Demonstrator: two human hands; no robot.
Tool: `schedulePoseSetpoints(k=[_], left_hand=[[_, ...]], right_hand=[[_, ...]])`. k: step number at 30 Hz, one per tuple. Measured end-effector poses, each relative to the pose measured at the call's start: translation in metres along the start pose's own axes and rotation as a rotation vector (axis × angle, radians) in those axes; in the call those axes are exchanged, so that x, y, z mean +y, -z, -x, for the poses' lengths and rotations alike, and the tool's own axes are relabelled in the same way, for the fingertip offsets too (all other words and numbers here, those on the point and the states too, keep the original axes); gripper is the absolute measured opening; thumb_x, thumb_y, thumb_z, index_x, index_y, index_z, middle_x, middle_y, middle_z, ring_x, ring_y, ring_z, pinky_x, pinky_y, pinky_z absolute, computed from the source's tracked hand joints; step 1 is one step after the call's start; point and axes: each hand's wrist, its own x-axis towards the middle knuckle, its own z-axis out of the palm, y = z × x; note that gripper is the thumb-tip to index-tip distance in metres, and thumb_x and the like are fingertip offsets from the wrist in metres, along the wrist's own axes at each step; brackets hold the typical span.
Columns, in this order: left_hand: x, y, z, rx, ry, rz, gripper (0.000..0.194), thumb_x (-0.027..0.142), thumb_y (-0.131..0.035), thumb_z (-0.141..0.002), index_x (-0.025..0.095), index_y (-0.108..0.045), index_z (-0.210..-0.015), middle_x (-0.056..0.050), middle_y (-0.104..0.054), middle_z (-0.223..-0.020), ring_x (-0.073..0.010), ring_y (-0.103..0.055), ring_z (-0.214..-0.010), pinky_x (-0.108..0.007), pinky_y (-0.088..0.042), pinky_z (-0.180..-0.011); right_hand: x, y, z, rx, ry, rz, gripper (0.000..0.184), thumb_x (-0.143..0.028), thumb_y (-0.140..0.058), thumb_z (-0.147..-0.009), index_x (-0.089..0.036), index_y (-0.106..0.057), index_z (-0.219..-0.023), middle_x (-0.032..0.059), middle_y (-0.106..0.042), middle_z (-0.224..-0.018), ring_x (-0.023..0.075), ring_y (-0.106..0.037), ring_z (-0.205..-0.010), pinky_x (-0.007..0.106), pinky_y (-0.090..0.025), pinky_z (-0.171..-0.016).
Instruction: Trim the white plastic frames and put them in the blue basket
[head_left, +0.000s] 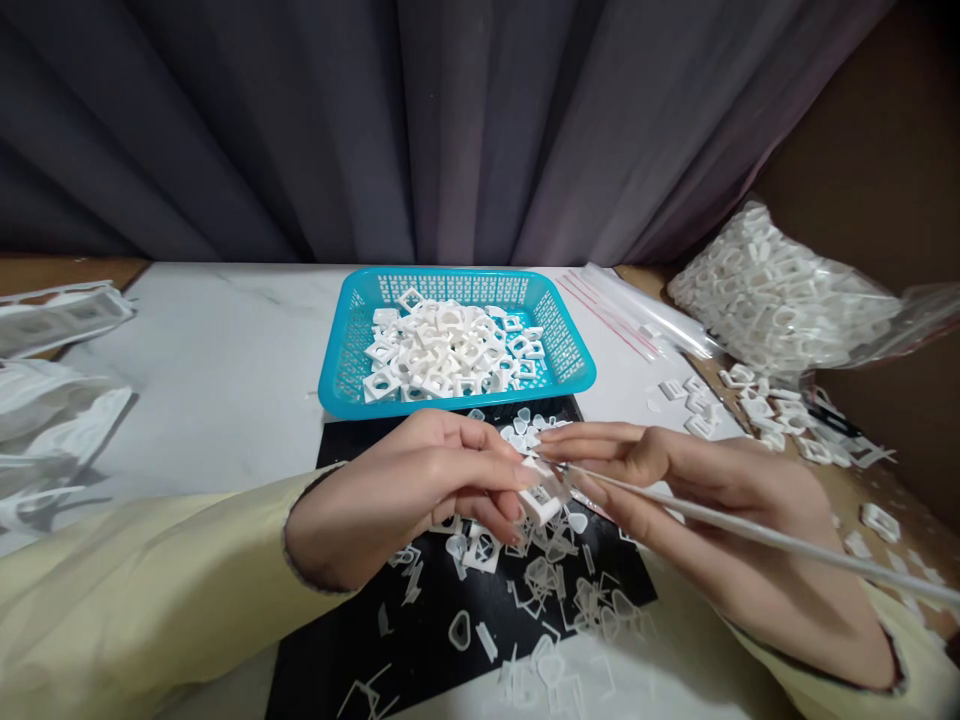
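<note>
Over the black mat (330, 620), my left hand (420, 475) pinches a small white plastic piece (541, 503) with an opening in it, between thumb and fingers. My right hand (705, 510) closes around a thin, pen-like tool with a long white shaft (757, 530), which runs out past the wrist to the right. Its tip meets or nearly meets the white piece; the exact contact is partly hidden by my fingers. Just below, another white square piece (481, 549) lies on the mat among thin trimmed scraps (551, 575).
A blue basket (328, 395) behind my hands holds a heap of white pieces (450, 345). On the right are a full clear bag (787, 290), flat zip bags (637, 310) and loose pieces (772, 410). White sheet-like plastic parts (52, 420) lie at the left.
</note>
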Motion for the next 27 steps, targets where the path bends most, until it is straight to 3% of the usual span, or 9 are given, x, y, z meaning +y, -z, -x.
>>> schedulePoseSetpoints(k=[8,18,21,27], left_hand=[[0.006,-0.002,0.001,-0.03,0.055,0.055,0.016,0.012,-0.065,-0.075,0.013,-0.063,-0.059,0.004,-0.061,-0.053,-0.0054,-0.059,-0.053,-0.011,-0.05,-0.054],[0.004,-0.002,0.001,-0.053,0.063,0.095,0.019,0.006,-0.061,-0.074,0.012,-0.062,-0.056,0.004,-0.059,-0.053,-0.0042,-0.055,-0.052,-0.01,-0.05,-0.055],[0.004,-0.001,0.001,-0.046,0.055,0.099,0.02,0.006,-0.062,-0.074,0.012,-0.063,-0.055,0.004,-0.06,-0.053,-0.0041,-0.056,-0.052,-0.009,-0.05,-0.054],[0.001,0.0,-0.002,0.019,0.01,0.063,0.009,0.01,-0.066,-0.073,0.011,-0.065,-0.065,0.002,-0.064,-0.056,-0.0055,-0.06,-0.052,-0.011,-0.05,-0.055]], right_hand=[[-0.001,-0.004,0.001,-0.041,-0.096,-0.085,0.014,-0.018,-0.059,-0.084,-0.019,-0.058,-0.07,0.0026,-0.07,-0.104,0.0168,-0.065,-0.1,0.023,-0.054,-0.084],[0.0,-0.006,-0.001,-0.028,-0.056,-0.096,0.017,-0.014,-0.058,-0.085,-0.019,-0.055,-0.068,0.0005,-0.07,-0.103,0.0119,-0.066,-0.096,0.018,-0.053,-0.082],[0.003,-0.012,0.003,0.014,-0.005,-0.019,0.016,-0.011,-0.056,-0.085,-0.019,-0.053,-0.071,0.0004,-0.07,-0.103,0.0098,-0.066,-0.091,0.016,-0.053,-0.079],[0.01,-0.026,0.004,0.096,0.216,0.151,0.015,-0.004,-0.052,-0.083,-0.018,-0.052,-0.082,0.0069,-0.067,-0.102,0.0159,-0.062,-0.102,0.027,-0.053,-0.086]])
